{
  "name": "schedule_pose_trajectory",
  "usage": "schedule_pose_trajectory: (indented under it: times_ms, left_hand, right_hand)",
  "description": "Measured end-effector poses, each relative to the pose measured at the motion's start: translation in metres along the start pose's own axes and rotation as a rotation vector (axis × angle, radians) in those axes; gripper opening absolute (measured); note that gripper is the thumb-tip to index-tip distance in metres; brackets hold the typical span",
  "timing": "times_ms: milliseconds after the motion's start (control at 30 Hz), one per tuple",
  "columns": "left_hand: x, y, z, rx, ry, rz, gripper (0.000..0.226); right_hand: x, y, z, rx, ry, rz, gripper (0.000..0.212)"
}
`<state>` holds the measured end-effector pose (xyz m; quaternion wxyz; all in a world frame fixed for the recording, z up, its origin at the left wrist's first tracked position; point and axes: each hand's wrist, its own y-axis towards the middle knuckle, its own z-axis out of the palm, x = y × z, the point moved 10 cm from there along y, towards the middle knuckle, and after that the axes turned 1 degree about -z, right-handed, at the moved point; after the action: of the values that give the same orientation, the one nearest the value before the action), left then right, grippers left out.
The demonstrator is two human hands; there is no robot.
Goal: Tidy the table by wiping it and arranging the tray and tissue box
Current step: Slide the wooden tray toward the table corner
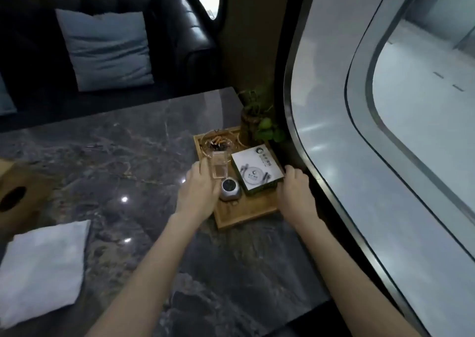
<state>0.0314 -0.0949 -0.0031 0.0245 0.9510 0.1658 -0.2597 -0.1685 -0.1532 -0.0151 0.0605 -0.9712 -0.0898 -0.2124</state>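
A wooden tray [246, 212] sits on the dark marble table [123, 156] near the right edge. It carries a glass ashtray [217, 141], a clear stand [219, 167], a small round silver device [229, 189] and a white box [257, 173]. My left hand [199, 190] grips the tray's left side. On the tray's right side, my right hand [295, 190] holds on. A wooden tissue box [18, 192] stands at the far left. Near the front left lies a white cloth [42, 270], flat on the table.
A potted plant [258, 120] stands just behind the tray against the wall. A curved window frame [308, 156] runs close along the table's right edge. A dark sofa with a blue cushion [105, 51] is beyond the table.
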Motion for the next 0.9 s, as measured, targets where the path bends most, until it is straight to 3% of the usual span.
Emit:
schedule_pose_trajectory:
  times_ms: [100,200,367,567,900]
  left_hand:
    - [0.016,-0.011,0.035,0.042,-0.041,-0.103,0.067]
    - [0.021,-0.024,0.064,0.087,-0.118,-0.175,0.070]
    - [0.028,-0.038,0.079,0.018,-0.314,-0.332,0.053]
    - [0.046,-0.037,0.078,-0.044,-0.252,-0.415,0.018]
    - [0.053,-0.032,0.073,-0.056,-0.255,-0.434,0.015]
  right_hand:
    - [-0.024,-0.010,0.020,-0.097,0.077,0.098,0.049]
    - [-0.046,-0.012,0.041,-0.065,0.111,0.162,0.053]
    - [-0.058,0.002,0.047,-0.034,0.042,0.178,0.044]
    - [-0.063,0.018,0.047,0.056,-0.130,0.206,0.031]
    - [-0.052,0.025,0.038,0.074,-0.157,0.158,0.022]
